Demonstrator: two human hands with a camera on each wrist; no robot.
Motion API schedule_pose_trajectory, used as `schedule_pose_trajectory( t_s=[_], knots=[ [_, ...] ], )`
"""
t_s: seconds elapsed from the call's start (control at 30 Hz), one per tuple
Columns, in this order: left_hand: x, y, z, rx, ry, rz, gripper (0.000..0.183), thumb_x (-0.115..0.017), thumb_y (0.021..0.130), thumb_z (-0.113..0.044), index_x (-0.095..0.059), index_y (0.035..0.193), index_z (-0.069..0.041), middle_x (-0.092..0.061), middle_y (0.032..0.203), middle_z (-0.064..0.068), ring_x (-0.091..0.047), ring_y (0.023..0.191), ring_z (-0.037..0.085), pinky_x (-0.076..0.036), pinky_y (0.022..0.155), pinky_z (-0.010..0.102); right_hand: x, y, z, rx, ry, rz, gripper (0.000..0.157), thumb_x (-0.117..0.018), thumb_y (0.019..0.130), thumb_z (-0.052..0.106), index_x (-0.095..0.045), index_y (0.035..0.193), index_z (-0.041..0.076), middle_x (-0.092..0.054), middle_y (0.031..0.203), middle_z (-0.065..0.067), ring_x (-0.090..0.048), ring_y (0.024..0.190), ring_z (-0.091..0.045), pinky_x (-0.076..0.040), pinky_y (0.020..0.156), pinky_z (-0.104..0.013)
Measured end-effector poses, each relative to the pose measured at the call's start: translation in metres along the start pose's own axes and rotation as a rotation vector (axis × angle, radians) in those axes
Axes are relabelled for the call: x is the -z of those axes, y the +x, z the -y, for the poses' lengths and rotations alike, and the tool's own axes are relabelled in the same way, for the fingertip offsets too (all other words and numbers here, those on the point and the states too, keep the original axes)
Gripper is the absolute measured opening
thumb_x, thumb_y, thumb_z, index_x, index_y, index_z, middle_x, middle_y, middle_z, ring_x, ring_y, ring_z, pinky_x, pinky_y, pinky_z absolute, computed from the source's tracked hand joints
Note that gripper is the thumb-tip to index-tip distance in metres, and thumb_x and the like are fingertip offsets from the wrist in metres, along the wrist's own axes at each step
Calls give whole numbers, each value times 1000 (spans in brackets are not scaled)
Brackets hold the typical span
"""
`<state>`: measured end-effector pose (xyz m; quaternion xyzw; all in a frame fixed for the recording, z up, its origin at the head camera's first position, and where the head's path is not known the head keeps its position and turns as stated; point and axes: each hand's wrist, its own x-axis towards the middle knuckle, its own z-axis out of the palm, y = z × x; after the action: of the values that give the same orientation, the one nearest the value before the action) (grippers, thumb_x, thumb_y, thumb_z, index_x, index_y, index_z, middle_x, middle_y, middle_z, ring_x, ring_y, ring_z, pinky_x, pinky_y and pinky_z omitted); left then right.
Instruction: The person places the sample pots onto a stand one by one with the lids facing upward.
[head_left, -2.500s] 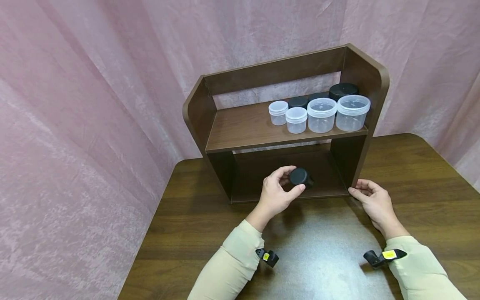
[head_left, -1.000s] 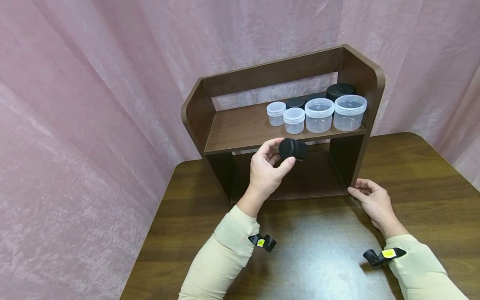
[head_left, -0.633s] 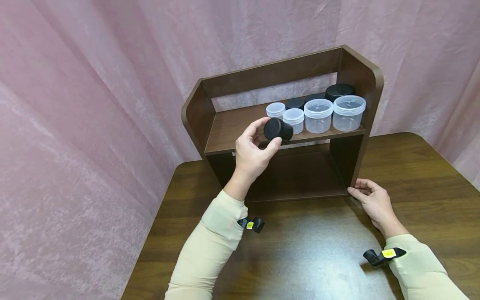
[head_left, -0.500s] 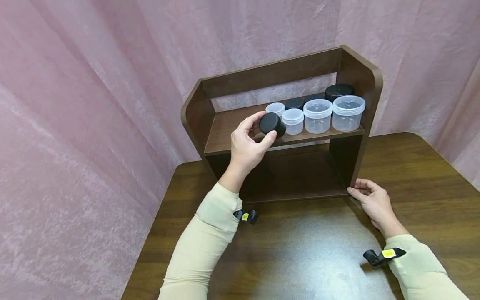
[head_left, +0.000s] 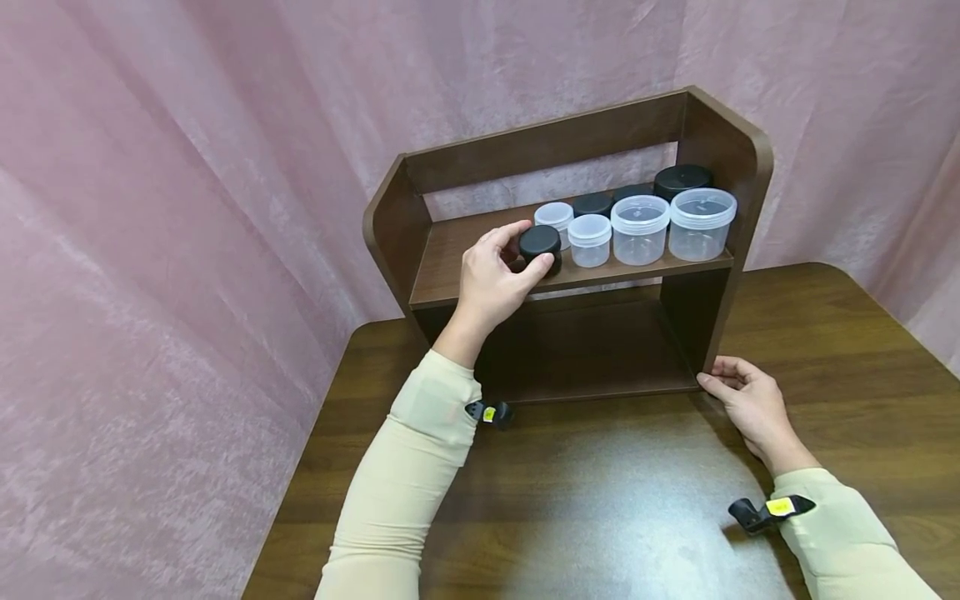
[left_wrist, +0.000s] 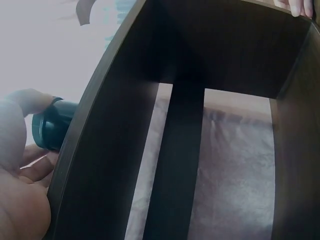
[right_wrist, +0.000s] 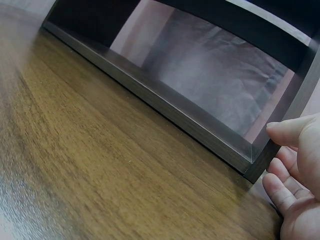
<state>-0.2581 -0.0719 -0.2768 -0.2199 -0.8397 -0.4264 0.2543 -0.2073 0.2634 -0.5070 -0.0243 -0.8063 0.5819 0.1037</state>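
Note:
In the head view, my left hand grips a small black jar between thumb and fingers at the front of the upper board, left of the clear jars. The black jar is upright; the left wrist view shows its side right at the board, partly hidden by it. Down at the right, my right hand holds the lower front corner of the brown shelf. In the right wrist view its thumb lies on the side panel's front edge, with the other fingers on the outer side.
Clear jars with whitish lids, such as the large one and the small one, stand on the upper board. Black jars stand behind them. The shelf is on a wooden table before a pink curtain.
My left hand has lifted the black jar from the lower compartment, up and left to the upper board. The jar was tilted on the way and is now upright. My right hand has stayed put.

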Motion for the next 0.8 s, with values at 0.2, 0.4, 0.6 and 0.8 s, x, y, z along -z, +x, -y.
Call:
schedule_pose_trajectory(
  t_s=[0.2, 0.4, 0.6, 0.8],
  knots=[
    [0, -1, -1, 83, -29, 18, 46, -76, 82, -24, -62, 121, -5, -68, 94, 7, -64, 82, 14, -51, 75, 24, -1, 0, 0, -1, -5, 19, 46, -67, 91, 28, -53, 122, -4, -55, 101, 8, -50, 89, 1, -45, 68, -9],
    [-2, -2, -3, 117, -47, 31, 46, -76, 83, -25, -62, 122, -6, -69, 97, 6, -65, 84, 12, -51, 75, 21, 0, -1, -1, 4, -8, 21, 45, -67, 91, 27, -54, 121, -4, -54, 100, 10, -50, 89, 2, -45, 67, -9],
    [-4, -1, -1, 129, -46, 49, 48, -78, 82, -25, -62, 124, -7, -70, 98, 5, -65, 85, 11, -52, 75, 22, 1, -1, -3, -1, -5, 8, 42, -68, 91, 28, -55, 118, -1, -54, 99, 12, -50, 89, 1, -44, 67, -9],
    [-2, -1, -1, 113, -15, 55, 50, -79, 81, -25, -62, 126, -10, -70, 97, 2, -65, 87, 10, -51, 77, 24, 0, 1, -3, 7, -6, 4, 42, -68, 91, 28, -55, 118, -1, -54, 99, 11, -50, 88, 0, -44, 67, -9]
  ],
)
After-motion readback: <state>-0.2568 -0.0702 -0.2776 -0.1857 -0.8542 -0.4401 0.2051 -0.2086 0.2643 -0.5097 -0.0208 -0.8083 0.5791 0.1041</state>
